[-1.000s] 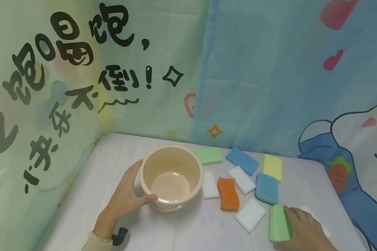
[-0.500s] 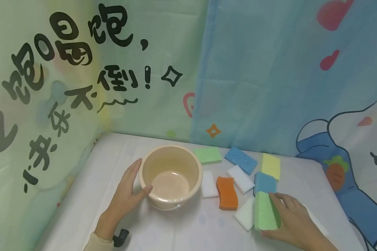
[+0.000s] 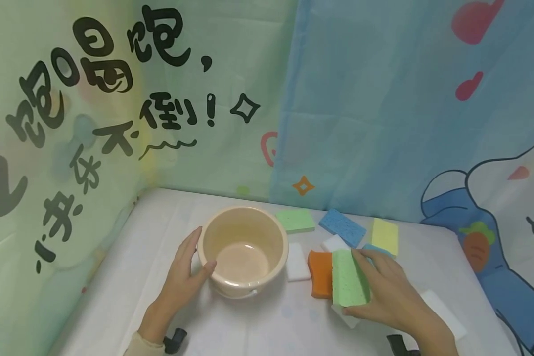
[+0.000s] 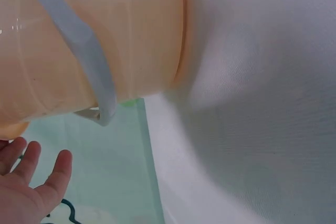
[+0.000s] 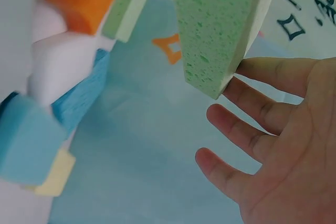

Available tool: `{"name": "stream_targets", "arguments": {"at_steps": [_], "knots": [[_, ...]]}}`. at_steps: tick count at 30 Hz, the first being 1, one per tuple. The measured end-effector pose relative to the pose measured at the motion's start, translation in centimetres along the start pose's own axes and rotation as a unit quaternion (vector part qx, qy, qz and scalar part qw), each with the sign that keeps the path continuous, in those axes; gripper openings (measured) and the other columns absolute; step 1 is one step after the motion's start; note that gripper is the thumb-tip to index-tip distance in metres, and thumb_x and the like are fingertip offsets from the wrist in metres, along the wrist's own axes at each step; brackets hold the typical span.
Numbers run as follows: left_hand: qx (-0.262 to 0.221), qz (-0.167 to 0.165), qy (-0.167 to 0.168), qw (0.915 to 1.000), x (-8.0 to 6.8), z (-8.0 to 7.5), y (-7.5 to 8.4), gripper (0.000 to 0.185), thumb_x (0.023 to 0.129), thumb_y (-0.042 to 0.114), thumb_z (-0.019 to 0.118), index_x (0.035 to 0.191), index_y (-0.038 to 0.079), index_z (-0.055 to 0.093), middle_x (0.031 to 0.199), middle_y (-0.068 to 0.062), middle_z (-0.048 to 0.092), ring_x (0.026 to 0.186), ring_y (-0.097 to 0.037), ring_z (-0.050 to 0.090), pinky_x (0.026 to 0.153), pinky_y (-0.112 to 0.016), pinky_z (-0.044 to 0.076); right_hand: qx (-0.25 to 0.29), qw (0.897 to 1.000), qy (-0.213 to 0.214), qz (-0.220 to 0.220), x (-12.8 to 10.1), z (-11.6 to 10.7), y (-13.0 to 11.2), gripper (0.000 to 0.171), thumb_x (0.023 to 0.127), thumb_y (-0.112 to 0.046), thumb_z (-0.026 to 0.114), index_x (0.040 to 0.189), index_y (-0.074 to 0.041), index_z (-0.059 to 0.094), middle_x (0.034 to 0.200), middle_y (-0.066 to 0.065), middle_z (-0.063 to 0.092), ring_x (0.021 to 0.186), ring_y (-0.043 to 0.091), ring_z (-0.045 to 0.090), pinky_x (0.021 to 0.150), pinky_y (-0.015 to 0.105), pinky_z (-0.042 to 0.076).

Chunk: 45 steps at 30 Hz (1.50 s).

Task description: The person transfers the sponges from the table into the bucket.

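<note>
A cream bucket (image 3: 229, 289) with a pale grey handle (image 4: 86, 45) stands upright on the white-covered table. My left hand (image 3: 178, 284) rests at the bucket's left side, its fingers fairly straight and the thumb close to the front rim. Between thumb and fingers, my right hand (image 3: 389, 294) pinches a green sponge (image 3: 348, 279) held above the table. In the right wrist view the sponge (image 5: 218, 30) shows its pitted face, and the lower fingers are spread away from it. Below it in the head view, an orange wavy sponge (image 3: 320, 274) and a white sponge (image 3: 347, 316) are partly covered.
Behind lie another green sponge (image 3: 295, 221), a blue sponge (image 3: 341, 227) and a yellow sponge (image 3: 384, 236). White sponges (image 3: 297, 262) lie near the bucket and at right (image 3: 442, 311). A printed curtain (image 3: 360, 123) borders the table's back edge.
My right hand has lifted the green sponge and carried it leftward, over the white and orange sponges. The left thumb has drawn back slightly at the bucket's rim.
</note>
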<state>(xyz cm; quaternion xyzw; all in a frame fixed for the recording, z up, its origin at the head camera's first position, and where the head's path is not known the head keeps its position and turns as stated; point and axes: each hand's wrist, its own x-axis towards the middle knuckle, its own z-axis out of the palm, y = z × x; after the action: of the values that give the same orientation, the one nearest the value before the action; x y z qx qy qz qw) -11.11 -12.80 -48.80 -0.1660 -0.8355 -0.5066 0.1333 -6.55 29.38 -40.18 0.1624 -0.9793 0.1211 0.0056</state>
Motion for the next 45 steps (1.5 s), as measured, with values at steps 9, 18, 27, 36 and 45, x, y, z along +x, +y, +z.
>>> {"name": "stream_targets", "arguments": {"at_steps": [9,18,27,36,45], "knots": [[-0.001,-0.013,-0.004,0.9999,-0.1,0.2,0.2,0.078,0.093,0.023,0.068,0.158,0.01,0.028,0.159,-0.01,0.032,0.145,-0.028,0.031,0.111,-0.049,0.039,-0.015,0.999,-0.006,-0.038,1.6,-1.0,-1.3,0.124,0.061,-0.076,0.079,0.149,0.003,0.04,0.142,0.017,0.042,0.128,0.037,0.04,0.102,0.062,0.04],[-0.012,-0.012,-0.005,0.9998,-0.1,0.1,0.2,0.078,0.093,0.025,0.068,0.158,0.009,0.027,0.159,-0.015,0.031,0.145,-0.028,0.029,0.11,-0.05,0.039,-0.015,0.996,0.001,-0.093,3.8,-2.3,-3.0,0.125,0.065,-0.083,0.069,0.15,0.003,0.038,0.145,0.021,0.042,0.132,0.041,0.039,0.103,0.063,0.038],[-0.013,-0.001,0.003,0.9999,-0.1,0.1,0.0,0.079,0.092,0.021,0.069,0.158,0.009,0.028,0.159,-0.013,0.032,0.144,-0.031,0.031,0.108,-0.053,0.041,-0.029,0.988,0.013,-0.152,6.6,-3.2,-5.6,0.12,0.064,-0.064,0.085,0.151,0.002,0.037,0.145,0.019,0.042,0.133,0.039,0.04,0.109,0.056,0.036],[-0.019,0.002,-0.003,0.9998,-0.1,0.2,-0.2,0.079,0.093,0.024,0.069,0.159,0.009,0.026,0.16,-0.012,0.031,0.145,-0.029,0.03,0.109,-0.051,0.041,-0.048,0.982,-0.005,-0.182,9.5,-3.2,-7.9,0.119,0.066,-0.068,0.082,0.15,0.004,0.038,0.144,0.019,0.043,0.13,0.036,0.042,0.105,0.053,0.041],[-0.011,-0.017,-0.008,0.9998,0.0,-0.1,0.0,0.079,0.093,0.023,0.068,0.159,0.009,0.026,0.16,-0.012,0.03,0.145,-0.029,0.029,0.11,-0.05,0.039,-0.051,0.976,-0.017,-0.212,12.1,-3.1,-10.6,0.116,0.067,-0.066,0.081,0.15,0.004,0.039,0.143,0.019,0.044,0.131,0.036,0.042,0.11,0.051,0.038]]}}
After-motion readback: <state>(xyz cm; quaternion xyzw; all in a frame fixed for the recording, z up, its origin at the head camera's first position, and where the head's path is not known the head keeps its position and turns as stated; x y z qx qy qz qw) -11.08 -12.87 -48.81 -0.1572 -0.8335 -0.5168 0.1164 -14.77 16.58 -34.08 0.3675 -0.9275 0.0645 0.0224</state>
